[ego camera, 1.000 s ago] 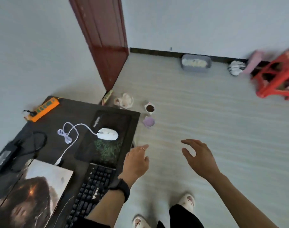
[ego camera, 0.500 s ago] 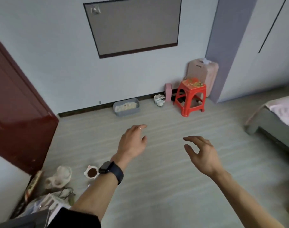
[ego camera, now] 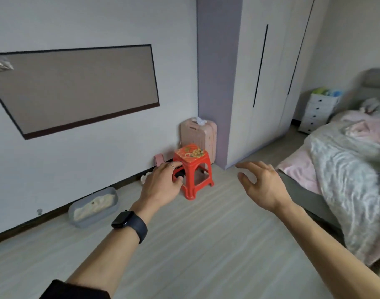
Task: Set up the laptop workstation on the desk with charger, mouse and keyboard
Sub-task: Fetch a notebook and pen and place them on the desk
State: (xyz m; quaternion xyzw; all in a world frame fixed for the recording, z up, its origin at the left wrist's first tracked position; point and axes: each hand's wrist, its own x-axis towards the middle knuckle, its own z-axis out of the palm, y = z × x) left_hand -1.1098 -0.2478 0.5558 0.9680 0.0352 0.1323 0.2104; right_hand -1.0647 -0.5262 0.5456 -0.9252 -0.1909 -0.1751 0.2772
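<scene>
The desk, laptop, charger, mouse and keyboard are all out of the head view. My left hand (ego camera: 162,184), with a dark watch on its wrist, is stretched out over the floor with fingers loosely apart and nothing in it. It overlaps the red stool (ego camera: 194,167) in the picture, but the stool stands farther off by the wall. My right hand (ego camera: 261,185) is held out to the right, fingers spread and curled a little, holding nothing.
A pink suitcase (ego camera: 198,134) stands behind the stool against the purple pillar. A grey tray (ego camera: 93,209) of pale litter sits by the wall. A bed (ego camera: 346,169) with rumpled covers fills the right side. A white drawer unit (ego camera: 318,110) stands beyond it. Pale wooden floor lies ahead.
The view has swung right, away from the desk with mouse and keyboard, past the red door, to the stool, wardrobe and bed. Both hands stay out in front, holding nothing.
</scene>
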